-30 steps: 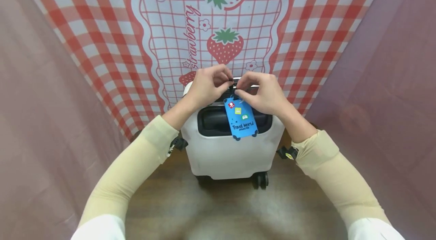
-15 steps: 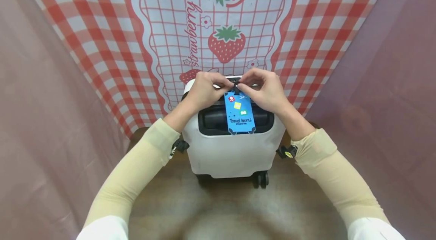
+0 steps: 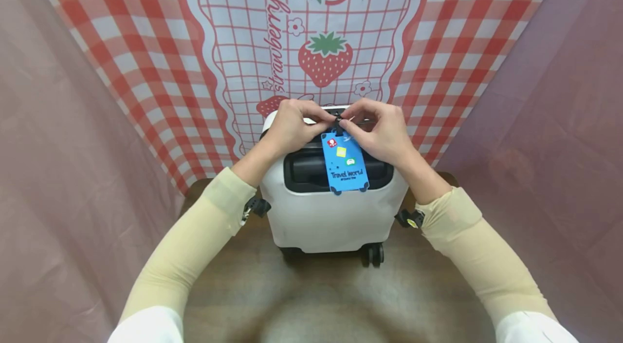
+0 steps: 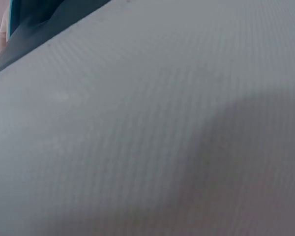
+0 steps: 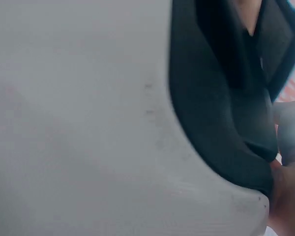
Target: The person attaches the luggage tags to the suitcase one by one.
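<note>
Head cam: both hands still pinching strap; blue tag (image 3: 344, 162) tilted slightly vs. earlier.

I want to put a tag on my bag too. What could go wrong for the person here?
Both hands, left hand and right hand, pinch the small black strap of the blue tag at the suitcase handle. The strap might slip from the fingers, leaving the tag loose. The white suitcase stands on wheels, so a hard tug could roll it away.
</note>
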Available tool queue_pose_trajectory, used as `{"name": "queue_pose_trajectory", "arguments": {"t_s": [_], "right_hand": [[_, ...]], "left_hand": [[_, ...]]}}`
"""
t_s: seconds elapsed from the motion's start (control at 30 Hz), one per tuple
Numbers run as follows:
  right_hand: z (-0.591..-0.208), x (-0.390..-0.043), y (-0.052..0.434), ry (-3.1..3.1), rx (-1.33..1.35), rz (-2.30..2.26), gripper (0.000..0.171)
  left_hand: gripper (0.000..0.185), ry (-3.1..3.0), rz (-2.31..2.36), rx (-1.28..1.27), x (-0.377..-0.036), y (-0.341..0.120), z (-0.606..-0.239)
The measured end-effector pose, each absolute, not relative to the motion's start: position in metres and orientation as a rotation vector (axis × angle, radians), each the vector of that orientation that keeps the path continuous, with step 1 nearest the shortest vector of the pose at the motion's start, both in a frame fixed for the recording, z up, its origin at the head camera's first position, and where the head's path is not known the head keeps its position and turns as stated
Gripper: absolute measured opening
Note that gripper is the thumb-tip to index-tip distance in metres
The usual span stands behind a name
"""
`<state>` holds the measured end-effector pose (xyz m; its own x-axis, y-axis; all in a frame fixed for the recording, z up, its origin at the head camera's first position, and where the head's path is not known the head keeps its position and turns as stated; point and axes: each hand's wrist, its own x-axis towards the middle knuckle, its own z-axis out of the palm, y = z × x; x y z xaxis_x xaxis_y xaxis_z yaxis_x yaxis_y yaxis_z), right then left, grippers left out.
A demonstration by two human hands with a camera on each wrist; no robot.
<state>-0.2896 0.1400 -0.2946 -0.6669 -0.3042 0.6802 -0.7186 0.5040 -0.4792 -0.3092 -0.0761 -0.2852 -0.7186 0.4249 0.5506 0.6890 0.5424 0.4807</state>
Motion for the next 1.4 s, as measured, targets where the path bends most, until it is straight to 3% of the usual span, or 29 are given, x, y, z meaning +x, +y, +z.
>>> {"name": "queue_pose_trajectory", "arguments": {"t_s": [0.47, 0.7, 1.1, 1.4], "right_hand": [[-0.292, -0.286, 0.137, -2.013, 1.067, 0.387, 0.020], [-0.292, -0.297, 0.146, -2.042, 1.162, 0.418, 0.026], [-0.293, -0.300, 0.146, -1.970, 1.193, 0.347, 0.024], [-0.297, -0.303, 0.148, -2.065, 1.204, 0.603, 0.023]], "left_hand": [[0.023, -2.443, -1.275, -1.002, -0.310, -0.080, -0.288], [0.031, -2.433, -1.348, -1.066, -0.312, -0.077, -0.287], [0.020, -2.488, -1.285, -1.097, -0.313, -0.079, -0.283], [0.023, -2.537, -1.275, -1.042, -0.315, -0.078, -0.285]]}}
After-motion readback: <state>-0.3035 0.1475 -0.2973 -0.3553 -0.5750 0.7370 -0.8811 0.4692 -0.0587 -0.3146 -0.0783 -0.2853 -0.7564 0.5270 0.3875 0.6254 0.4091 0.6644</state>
